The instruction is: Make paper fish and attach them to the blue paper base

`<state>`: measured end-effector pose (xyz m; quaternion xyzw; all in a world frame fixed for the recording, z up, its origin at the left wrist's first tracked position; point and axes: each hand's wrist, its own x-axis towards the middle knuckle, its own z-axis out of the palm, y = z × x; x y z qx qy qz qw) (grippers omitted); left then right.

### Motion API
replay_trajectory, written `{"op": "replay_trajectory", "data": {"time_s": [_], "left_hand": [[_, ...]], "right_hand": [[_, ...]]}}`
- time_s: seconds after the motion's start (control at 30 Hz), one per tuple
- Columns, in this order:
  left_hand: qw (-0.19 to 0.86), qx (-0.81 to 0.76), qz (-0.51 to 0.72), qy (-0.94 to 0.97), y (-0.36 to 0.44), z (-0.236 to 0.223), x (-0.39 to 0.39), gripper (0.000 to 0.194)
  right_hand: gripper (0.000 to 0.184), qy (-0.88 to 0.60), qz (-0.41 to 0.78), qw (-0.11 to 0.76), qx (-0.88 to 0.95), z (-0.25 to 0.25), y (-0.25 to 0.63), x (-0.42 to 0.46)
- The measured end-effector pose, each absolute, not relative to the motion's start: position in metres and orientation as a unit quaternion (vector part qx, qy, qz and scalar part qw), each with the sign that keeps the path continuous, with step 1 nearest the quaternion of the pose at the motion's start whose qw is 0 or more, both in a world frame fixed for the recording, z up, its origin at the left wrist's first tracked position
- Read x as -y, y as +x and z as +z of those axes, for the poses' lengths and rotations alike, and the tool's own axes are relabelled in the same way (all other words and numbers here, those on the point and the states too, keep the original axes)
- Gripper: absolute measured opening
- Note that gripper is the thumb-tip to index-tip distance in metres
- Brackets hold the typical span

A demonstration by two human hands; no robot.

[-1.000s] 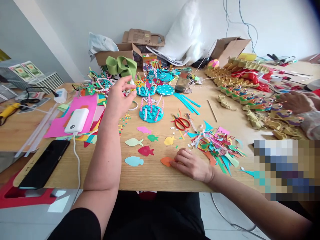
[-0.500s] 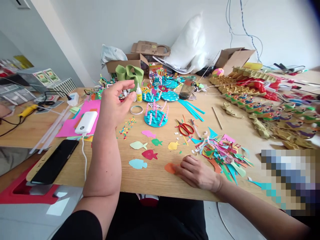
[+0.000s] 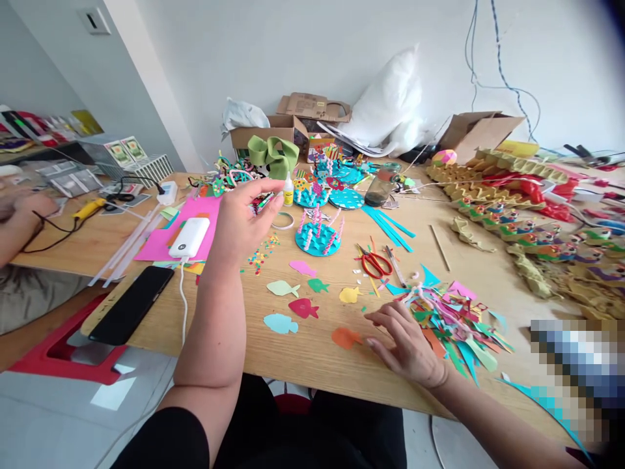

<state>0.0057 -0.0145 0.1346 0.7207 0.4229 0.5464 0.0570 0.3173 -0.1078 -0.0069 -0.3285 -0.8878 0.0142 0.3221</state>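
Observation:
My left hand [image 3: 249,215] is raised over the table with thumb and forefinger apart, nothing seen between them. Just beyond its fingertips stands a small glue bottle [image 3: 288,193] with a yellow label; I cannot tell whether they touch. My right hand [image 3: 403,342] hovers low with spread fingers, right of an orange paper fish [image 3: 346,337], and holds nothing. More paper fish lie in front: light blue [image 3: 280,324], red [image 3: 303,308], pale green [image 3: 282,288], green [image 3: 318,285], pink [image 3: 303,268] and yellow [image 3: 349,295]. Behind them sits a blue disc [image 3: 317,244] with pink twisted stems.
Red-handled scissors [image 3: 375,262] and a pen [image 3: 394,266] lie beside a heap of paper scraps [image 3: 454,312]. At left are a white power bank [image 3: 189,237] on pink paper and a black phone [image 3: 131,304]. A tape ring [image 3: 283,221] and a glass jar [image 3: 383,185] stand farther back.
My right hand has come off the orange fish, and its fingers have spread. The left hand keeps its raised pose near the glue bottle. The whole view has shifted slightly.

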Motion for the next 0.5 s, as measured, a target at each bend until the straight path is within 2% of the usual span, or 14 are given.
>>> {"op": "replay_trajectory", "data": {"time_s": [0.17,0.27,0.5], "left_hand": [[0.076,-0.411,0.562,0.714,0.006,0.141,-0.001,0.019],[0.085,-0.4,0.572,0.711,0.003,0.146,-0.005,0.019],[0.1,-0.381,0.599,0.698,-0.016,0.15,-0.004,0.02]], "right_hand": [[0.013,-0.335,0.039,0.308,0.889,0.027,0.274,0.081],[0.013,-0.346,0.035,0.286,0.893,0.036,0.241,0.063],[0.016,-0.29,-0.052,0.094,0.951,0.014,0.173,0.043]]}}
